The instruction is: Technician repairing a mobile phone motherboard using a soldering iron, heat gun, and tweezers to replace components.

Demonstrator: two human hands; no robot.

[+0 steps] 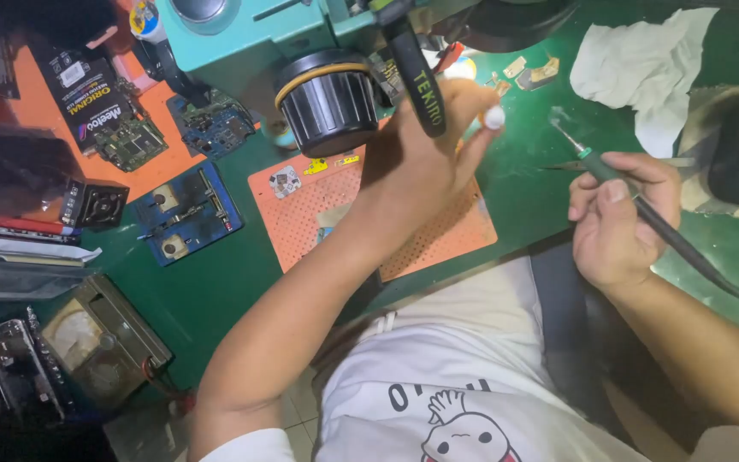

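green bench [215, 291]; right hand [617, 222] grips iron [643, 205], probably.

At 10 o'clock lie 2 bare circuit boards [133, 143] [215, 126]. Near them, at 9 o'clock, is 1 blue repair jig [186, 214]. At the centre is 1 orange perforated mat [438, 235]. At 1 o'clock lies 1 white cloth [643, 73]. At 3 o'clock is 1 soldering iron [635, 201].

A cluttered green workbench [215, 291] stands over a pale tiled floor [301, 411]
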